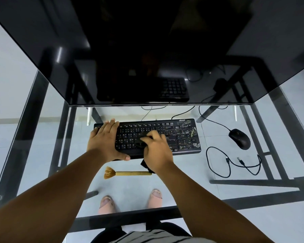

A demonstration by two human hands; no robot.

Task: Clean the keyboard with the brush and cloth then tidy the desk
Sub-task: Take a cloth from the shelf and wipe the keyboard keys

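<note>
Over a glass counter (42, 123) (pale tiled floor (11, 134) showing through), we see the left hand (104, 139) flat, fingers spread, steadying the keyboard (182, 135); right hand (154, 148) fingers clamp a dark cloth (142, 137) on its keys, brush (128, 173) lying nearer us.

So the flat black plastic keyboard (175, 135) sits square on the glass desk, smudgy on its right end. A bunched black cloth (142, 141) lies on its middle keys, and the tan wooden fan-bristle brush (126, 173) lies flat just in front, bristles left.
</note>
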